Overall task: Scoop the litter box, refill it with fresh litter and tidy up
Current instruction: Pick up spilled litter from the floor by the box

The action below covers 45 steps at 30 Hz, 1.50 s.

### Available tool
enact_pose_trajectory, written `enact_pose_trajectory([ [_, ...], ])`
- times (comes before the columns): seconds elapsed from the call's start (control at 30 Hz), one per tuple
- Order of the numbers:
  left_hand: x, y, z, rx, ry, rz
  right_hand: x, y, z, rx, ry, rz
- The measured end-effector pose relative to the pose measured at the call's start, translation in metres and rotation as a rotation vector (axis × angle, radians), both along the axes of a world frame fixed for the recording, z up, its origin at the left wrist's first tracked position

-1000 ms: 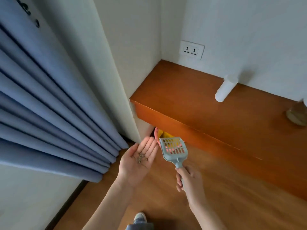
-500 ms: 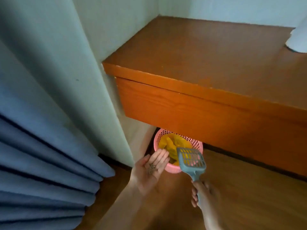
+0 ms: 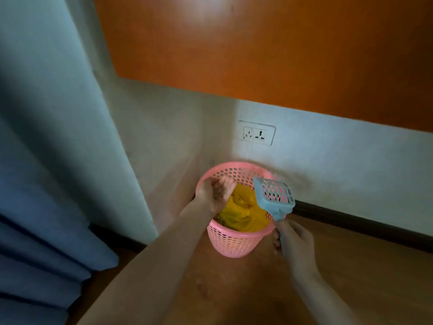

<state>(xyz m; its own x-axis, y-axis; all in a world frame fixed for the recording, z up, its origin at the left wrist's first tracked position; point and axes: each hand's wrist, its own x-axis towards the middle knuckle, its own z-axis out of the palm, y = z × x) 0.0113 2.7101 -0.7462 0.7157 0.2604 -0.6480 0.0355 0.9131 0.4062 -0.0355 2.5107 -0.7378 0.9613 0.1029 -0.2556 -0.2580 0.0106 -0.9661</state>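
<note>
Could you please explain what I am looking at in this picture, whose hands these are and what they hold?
There is no machine here: a person wears a camera on the head, looking down at their own two bare hands. The right hand grips the handle of a blue slotted litter scoop. The left hand is turned over above a pink basket lined with a yellow bag; whether it holds anything is hidden. The basket stands on a wooden floor, by a wall with a socket. A blue curtain hangs left.
</note>
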Motion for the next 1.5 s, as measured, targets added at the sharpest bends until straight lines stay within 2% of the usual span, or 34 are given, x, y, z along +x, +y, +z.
enact_pose_trajectory([
  [0.1,0.024,0.001,-0.028,0.112,0.095,-0.174,0.005,0.008,-0.007,0.032,-0.004,-0.058],
  [0.33,0.054,0.002,-0.074,0.591,0.237,-0.622,0.011,0.008,-0.026,-0.052,-0.121,-0.024],
  [0.43,0.057,0.012,-0.078,0.773,0.365,-0.819,0.012,-0.001,-0.03,-0.112,-0.16,0.042],
  [0.57,0.06,0.01,-0.067,0.878,0.457,-1.046,0.014,-0.011,-0.036,-0.184,-0.169,0.077],
  [0.77,0.066,0.007,-0.064,1.074,0.46,-1.071,0.014,-0.011,-0.037,-0.214,-0.198,0.082],
  [0.9,0.065,0.007,-0.063,1.163,0.375,-1.154,0.014,-0.009,-0.038,-0.218,-0.192,0.107],
  [0.97,0.062,0.006,-0.06,1.194,0.415,-1.167,0.014,-0.009,-0.039,-0.218,-0.185,0.12],
  [1.07,0.062,0.007,-0.064,1.489,0.403,-1.211,0.014,-0.009,-0.04,-0.224,-0.185,0.131],
  [1.13,0.062,0.006,-0.065,1.584,0.355,-1.173,0.015,-0.011,-0.04,-0.224,-0.193,0.126],
  [1.27,0.058,0.0,-0.06,1.509,0.237,-1.166,0.017,-0.014,-0.039,-0.206,-0.187,0.104],
  [1.33,0.057,-0.001,-0.059,1.616,0.158,-1.201,0.017,-0.015,-0.038,-0.206,-0.188,0.096],
  [1.4,0.052,-0.004,-0.06,1.712,0.15,-1.298,0.017,-0.015,-0.037,-0.208,-0.197,0.092],
  [1.5,0.047,-0.008,-0.065,1.585,0.193,-1.506,0.017,-0.016,-0.037,-0.214,-0.202,0.091],
])
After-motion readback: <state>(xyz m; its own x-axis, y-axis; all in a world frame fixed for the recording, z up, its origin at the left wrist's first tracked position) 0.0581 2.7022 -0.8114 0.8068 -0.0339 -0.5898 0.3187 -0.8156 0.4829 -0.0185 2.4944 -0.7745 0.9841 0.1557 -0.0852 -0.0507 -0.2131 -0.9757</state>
